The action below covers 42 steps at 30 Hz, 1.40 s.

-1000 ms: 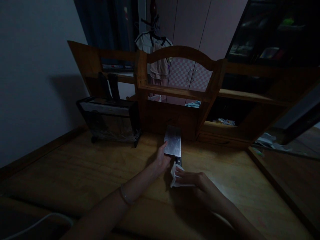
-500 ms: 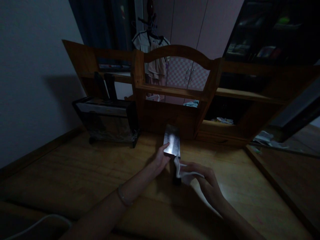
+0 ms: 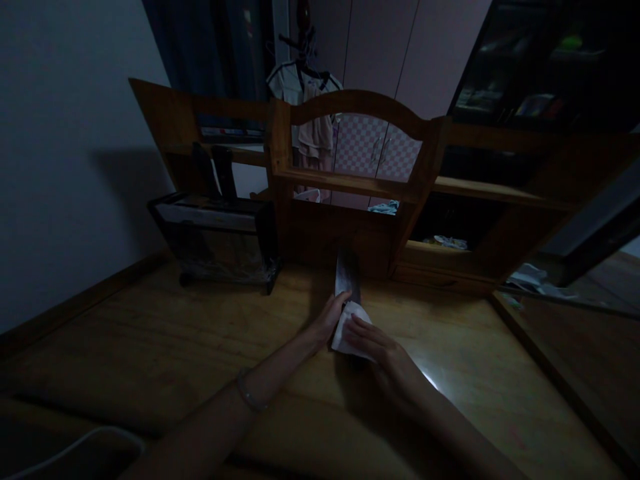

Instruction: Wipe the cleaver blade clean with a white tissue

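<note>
A cleaver with a broad metal blade is held above the wooden desk, blade pointing away from me. My left hand grips the blade near its handle end, thumb on the face. Most of the dark handle is covered by a white cloth or tissue. My right hand presses that white piece around the handle, fingers closed on it. A black knife block stands on the desk to the left, with two dark-handled tools upright in it.
Across the desk's back runs a wooden shelf unit. A white wall borders the left side. At bottom left lies a white cable. Crumpled white material lies beyond the desk's right side. Clothes hang behind the shelf.
The cleaver has turned, its blade now more edge-on to me and less bright. My right hand has moved the white cloth or tissue over the handle; the left keeps its hold.
</note>
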Available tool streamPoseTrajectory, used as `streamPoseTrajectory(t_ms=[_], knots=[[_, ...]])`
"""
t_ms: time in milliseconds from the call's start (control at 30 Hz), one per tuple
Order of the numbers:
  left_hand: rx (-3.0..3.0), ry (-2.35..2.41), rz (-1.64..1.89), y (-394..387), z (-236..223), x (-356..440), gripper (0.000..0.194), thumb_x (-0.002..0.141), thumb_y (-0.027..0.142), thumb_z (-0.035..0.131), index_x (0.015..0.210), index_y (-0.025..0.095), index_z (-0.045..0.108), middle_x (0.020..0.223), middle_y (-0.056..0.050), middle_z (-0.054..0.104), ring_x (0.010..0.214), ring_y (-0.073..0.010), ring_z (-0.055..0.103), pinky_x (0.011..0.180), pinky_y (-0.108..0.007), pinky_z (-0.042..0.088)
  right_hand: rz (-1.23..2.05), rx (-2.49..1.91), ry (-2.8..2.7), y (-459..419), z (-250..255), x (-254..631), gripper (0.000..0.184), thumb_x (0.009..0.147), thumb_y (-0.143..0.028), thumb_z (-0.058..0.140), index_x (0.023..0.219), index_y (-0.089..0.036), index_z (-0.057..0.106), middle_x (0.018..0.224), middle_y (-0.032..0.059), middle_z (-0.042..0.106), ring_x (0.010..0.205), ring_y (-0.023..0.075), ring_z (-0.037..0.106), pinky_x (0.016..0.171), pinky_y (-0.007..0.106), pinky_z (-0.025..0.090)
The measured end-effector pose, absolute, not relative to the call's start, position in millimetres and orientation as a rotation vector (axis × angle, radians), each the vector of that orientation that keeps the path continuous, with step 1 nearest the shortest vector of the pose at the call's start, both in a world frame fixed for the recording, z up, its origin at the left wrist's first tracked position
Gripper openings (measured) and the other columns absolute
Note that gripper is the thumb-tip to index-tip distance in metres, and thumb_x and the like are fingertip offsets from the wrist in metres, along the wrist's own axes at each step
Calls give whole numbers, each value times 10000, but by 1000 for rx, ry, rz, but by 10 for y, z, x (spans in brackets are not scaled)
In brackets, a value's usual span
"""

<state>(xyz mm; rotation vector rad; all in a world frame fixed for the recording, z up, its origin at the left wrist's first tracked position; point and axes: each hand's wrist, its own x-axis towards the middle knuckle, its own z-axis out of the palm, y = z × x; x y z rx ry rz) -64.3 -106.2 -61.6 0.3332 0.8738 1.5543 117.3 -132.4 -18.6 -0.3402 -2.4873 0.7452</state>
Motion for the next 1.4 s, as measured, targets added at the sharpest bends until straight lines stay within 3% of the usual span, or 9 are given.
streamPoseTrajectory(t_ms=[133, 333, 567, 667, 767, 900, 1067, 1167, 1400], knots=[[472, 940, 1554, -1036, -668, -650, 285, 766, 347, 668, 921, 114, 722, 859, -66, 731, 867, -220, 661, 824, -285, 470, 782, -259, -2501, -1380, -66, 1181, 608, 725, -22, 413, 1281, -211, 574, 1388, 86, 536, 1327, 242, 447, 1078, 478, 402], [558, 1009, 1510, -1053, -636, -638, 408, 772, 425, 639, 1027, 112, 699, 932, -96, 734, 762, -204, 658, 708, -289, 480, 862, -317, -2572, -1455, 85, 1186, 490, 738, -72, 404, 1131, -186, 673, 1206, 94, 676, 1214, 241, 567, 1026, 413, 454], [587, 1028, 1493, -1095, -571, -625, 362, 800, 419, 596, 943, 108, 713, 924, -108, 735, 830, -225, 671, 778, -305, 478, 1012, -314, -2582, -1483, 142, 1209, 345, 764, -130, 410, 935, -170, 706, 1045, 103, 722, 1047, 249, 656, 935, 355, 473], [584, 1038, 1516, -1099, -566, -624, 363, 801, 425, 615, 946, 105, 707, 928, -118, 734, 904, -248, 671, 809, -316, 482, 1134, -313, -2513, -1509, 125, 1235, 312, 811, -157, 397, 883, -177, 700, 893, 74, 726, 854, 219, 684, 814, 317, 493], [568, 1055, 1565, -1088, -570, -620, 343, 778, 383, 681, 1000, 122, 689, 983, -113, 729, 972, -251, 661, 832, -312, 482, 1379, -350, -2333, -1540, 99, 1244, 313, 848, -187, 391, 823, -174, 703, 802, 58, 710, 738, 200, 666, 701, 291, 490], [531, 1041, 1611, -1076, -595, -611, 374, 709, 230, 767, 1060, 152, 661, 1012, -93, 724, 951, -223, 671, 807, -285, 494, 1535, -502, -1923, -1508, 55, 1212, 310, 825, -143, 419, 724, -177, 710, 742, 47, 710, 753, 205, 660, 730, 297, 486], [465, 959, 1582, -1097, -578, -642, 335, 763, 308, 737, 1016, 99, 673, 949, -135, 725, 846, -221, 695, 739, -289, 528, 1332, -708, -1600, -1310, -16, 1227, 260, 809, -145, 484, 800, -197, 739, 903, 44, 733, 881, 215, 649, 764, 287, 468], [413, 852, 1513, -1118, -525, -678, 354, 821, 351, 674, 1048, 80, 682, 1003, -153, 719, 868, -215, 700, 740, -269, 544, 1189, -820, -1528, -1193, -84, 1264, 258, 862, -212, 500, 958, -218, 739, 1070, 38, 716, 1031, 227, 614, 892, 307, 435], [274, 663, 1448, -1108, -433, -751, 373, 916, 386, 529, 1135, 118, 667, 1024, -121, 724, 842, -167, 713, 679, -192, 560, 1280, -860, -1550, -1190, -198, 1217, 339, 903, -331, 501, 1204, -266, 642, 1297, 24, 619, 1207, 262, 532, 1050, 410, 361]])
